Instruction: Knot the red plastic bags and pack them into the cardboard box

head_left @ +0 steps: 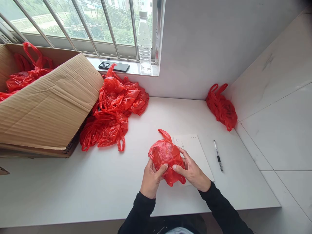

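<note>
A crumpled red plastic bag (167,154) is held between both hands above the white table (102,188). My left hand (152,177) grips its lower left side, with the thumb pressed on the front. On the right side, my right hand (191,169) has its thumb in front and its fingers behind the bag. What the bag contains, if anything, cannot be made out. Partly covered by the bag and my right hand, a sheet of paper (195,151) with small writing lies on the table. A pen (218,156) rests to the right of the paper.
An open cardboard box (56,104) holding red bags stands at the left. Beside it lies a pile of red bags (117,97). Another red bag (221,109) sits in the far right corner. A phone (114,66) and a plastic bottle (144,42) occupy the windowsill.
</note>
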Available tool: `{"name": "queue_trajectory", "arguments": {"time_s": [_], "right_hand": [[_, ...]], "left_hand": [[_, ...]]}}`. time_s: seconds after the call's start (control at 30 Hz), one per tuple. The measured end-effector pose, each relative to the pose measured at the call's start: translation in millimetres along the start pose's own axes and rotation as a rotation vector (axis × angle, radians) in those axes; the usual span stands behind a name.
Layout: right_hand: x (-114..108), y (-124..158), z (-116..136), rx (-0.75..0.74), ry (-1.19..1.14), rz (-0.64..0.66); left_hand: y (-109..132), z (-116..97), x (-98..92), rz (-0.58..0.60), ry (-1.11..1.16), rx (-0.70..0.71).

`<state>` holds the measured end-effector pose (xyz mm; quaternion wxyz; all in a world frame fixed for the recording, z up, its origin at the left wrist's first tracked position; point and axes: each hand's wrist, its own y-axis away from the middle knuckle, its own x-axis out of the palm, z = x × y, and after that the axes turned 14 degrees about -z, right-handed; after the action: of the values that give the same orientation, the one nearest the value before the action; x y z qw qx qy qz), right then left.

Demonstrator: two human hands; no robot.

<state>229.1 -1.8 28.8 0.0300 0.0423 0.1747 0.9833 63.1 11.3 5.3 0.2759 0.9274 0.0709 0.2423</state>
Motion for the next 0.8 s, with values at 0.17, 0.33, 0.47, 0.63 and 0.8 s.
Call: {"name": "queue_trajectory", "arguments": {"time_s": [0.17,0.33,0.47,0.63,0.8], "right_hand": [[0,0,-2,-0.009,0.005,-0.018],[-5,1,-4,-0.035,0.083,-0.037],[-7,0,-6,-0.055,0.083,-0.062],[-3,1,-1,-0.059,0.044,-0.117],[-5,-1,-7,-0.051,0.0,-0.105]], "left_hand": [[0,1,-2.2,0.026,-0.027,-0.007],[1,1,-3.8,0.059,0.032,0.0],[3,1,-2.6,0.076,0.032,-0.003],[0,9,-5.5,0.255,-0.003,0.096],[-3,14,-8.2,0.178,-0.004,0.129]]}}
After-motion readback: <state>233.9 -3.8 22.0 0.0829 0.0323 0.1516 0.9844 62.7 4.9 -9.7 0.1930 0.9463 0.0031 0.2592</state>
